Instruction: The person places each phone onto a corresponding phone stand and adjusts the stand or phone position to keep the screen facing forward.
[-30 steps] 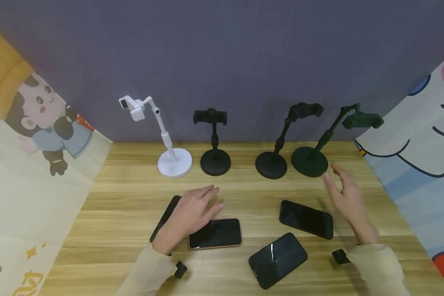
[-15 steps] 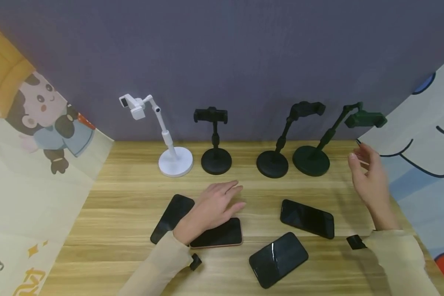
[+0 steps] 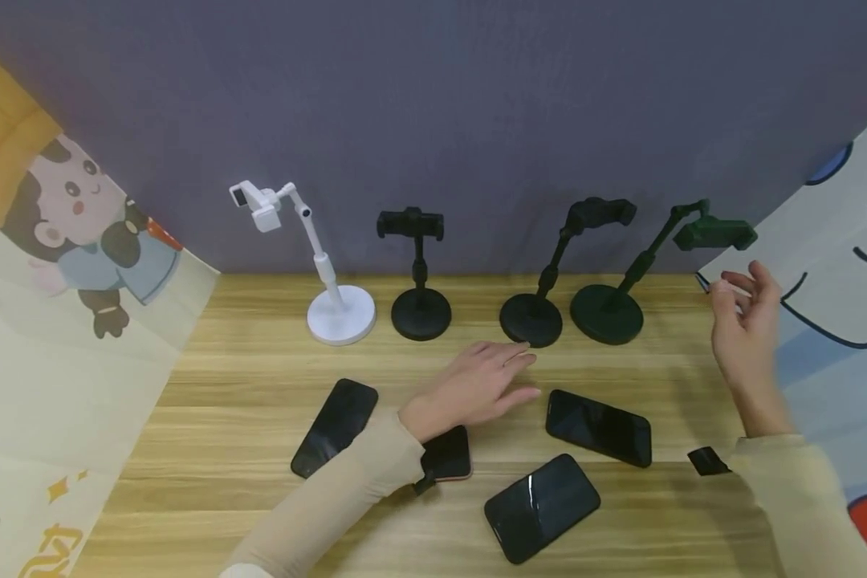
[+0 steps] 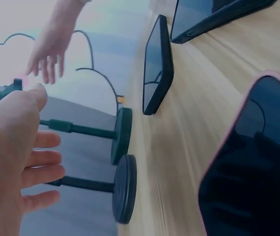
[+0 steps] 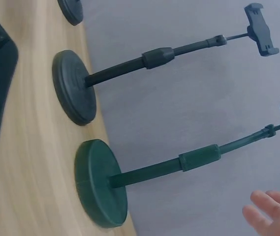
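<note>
My left hand (image 3: 473,384) reaches over the middle of the table, fingers extended and holding nothing. In the left wrist view, that hand (image 4: 7,152) shows relaxed fingers. Beneath its forearm lies a phone with a pink edge (image 3: 448,454), partly hidden by the sleeve. My right hand (image 3: 747,349) is raised at the right edge, loosely bent and holding nothing, below the clamp of the dark green phone stand (image 3: 607,314). A black phone stand (image 3: 531,319) is just beyond my left fingertips. To their right lies a black phone (image 3: 598,428).
A white phone stand (image 3: 341,315) and another black phone stand (image 3: 421,313) stand along the back. Two more phones lie flat, a dark phone (image 3: 335,427) at left and a larger phone (image 3: 542,509) in front. A grey wall (image 3: 433,120) rises behind the table.
My left hand has moved right, from over the left phones to near the black stand. My right hand has moved right and farther back, away from the green stand's base. Phones and stands stay put.
</note>
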`<action>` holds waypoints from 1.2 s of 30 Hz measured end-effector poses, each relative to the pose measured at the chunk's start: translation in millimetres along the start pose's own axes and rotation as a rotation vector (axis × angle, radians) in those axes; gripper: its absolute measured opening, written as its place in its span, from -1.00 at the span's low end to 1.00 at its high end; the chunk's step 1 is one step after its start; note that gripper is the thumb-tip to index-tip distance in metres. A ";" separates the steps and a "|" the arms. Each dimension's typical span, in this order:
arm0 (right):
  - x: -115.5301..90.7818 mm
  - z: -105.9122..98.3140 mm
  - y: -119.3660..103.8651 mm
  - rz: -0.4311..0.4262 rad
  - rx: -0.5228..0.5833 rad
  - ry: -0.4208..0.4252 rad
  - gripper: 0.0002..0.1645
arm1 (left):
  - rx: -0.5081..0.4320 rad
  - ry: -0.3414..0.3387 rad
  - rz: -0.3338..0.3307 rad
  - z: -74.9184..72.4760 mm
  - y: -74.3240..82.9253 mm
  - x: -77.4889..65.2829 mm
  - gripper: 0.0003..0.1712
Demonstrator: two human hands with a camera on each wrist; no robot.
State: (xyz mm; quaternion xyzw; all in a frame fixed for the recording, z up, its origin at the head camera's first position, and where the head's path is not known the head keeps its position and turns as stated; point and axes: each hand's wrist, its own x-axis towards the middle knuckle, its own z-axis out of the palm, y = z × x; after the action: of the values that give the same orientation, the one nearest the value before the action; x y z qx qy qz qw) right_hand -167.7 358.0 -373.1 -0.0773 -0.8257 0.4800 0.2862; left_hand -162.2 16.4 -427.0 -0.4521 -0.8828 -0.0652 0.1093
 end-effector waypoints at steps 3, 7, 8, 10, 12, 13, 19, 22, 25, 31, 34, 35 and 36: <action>5.4 -4.1 -2.8 -0.014 0.001 -0.034 -0.31 | -0.036 0.016 0.017 5.3 1.9 13.9 -0.26; 12.3 -6.7 -9.4 -0.018 0.085 -0.077 -0.30 | -0.094 0.033 0.041 13.2 3.5 33.2 -0.26; 14.1 -6.7 -11.6 -0.019 0.129 -0.076 -0.30 | -0.104 0.028 0.044 15.2 4.1 38.1 -0.26; 17.2 -6.3 -15.9 -0.017 0.235 -0.073 -0.30 | -0.120 0.013 0.049 19.3 5.3 46.9 -0.26; 19.7 -5.1 -19.2 -0.021 0.317 -0.068 -0.30 | -0.125 -0.008 0.047 23.3 6.8 54.4 -0.25; 20.7 -4.5 -20.6 -0.021 0.351 -0.065 -0.30 | -0.122 -0.020 0.047 25.4 7.4 57.8 -0.25; 25.6 -4.0 -24.7 -0.013 0.396 -0.046 -0.33 | -0.061 -0.066 0.041 39.8 10.0 81.3 -0.23; 28.5 -2.9 -24.8 -0.023 0.443 -0.032 -0.36 | -0.065 -0.110 0.023 46.6 15.0 93.8 -0.23; 31.8 -0.4 -24.9 -0.062 0.425 -0.029 -0.39 | -0.062 -0.151 0.017 51.1 21.2 105.3 -0.23; 38.3 -0.4 -30.5 -0.110 0.181 -0.083 -0.41 | -0.040 -0.216 -0.001 61.0 30.2 127.5 -0.22; 41.6 1.4 -31.4 -0.138 0.119 -0.082 -0.45 | -0.027 -0.278 -0.045 66.4 31.1 135.6 -0.19; 42.4 2.2 -30.6 -0.148 0.106 -0.069 -0.46 | -0.025 -0.298 -0.062 67.8 31.1 137.7 -0.18; 43.2 2.9 -29.6 -0.161 0.099 -0.056 -0.47 | -0.023 -0.317 -0.078 69.3 31.1 140.0 -0.18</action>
State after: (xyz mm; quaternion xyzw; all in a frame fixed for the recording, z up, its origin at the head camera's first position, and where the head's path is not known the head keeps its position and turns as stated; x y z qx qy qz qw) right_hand -200.5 357.6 -332.2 0.0173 -0.8121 0.4977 0.3040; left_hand -225.6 159.1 -458.3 -0.4234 -0.9051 -0.0071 -0.0392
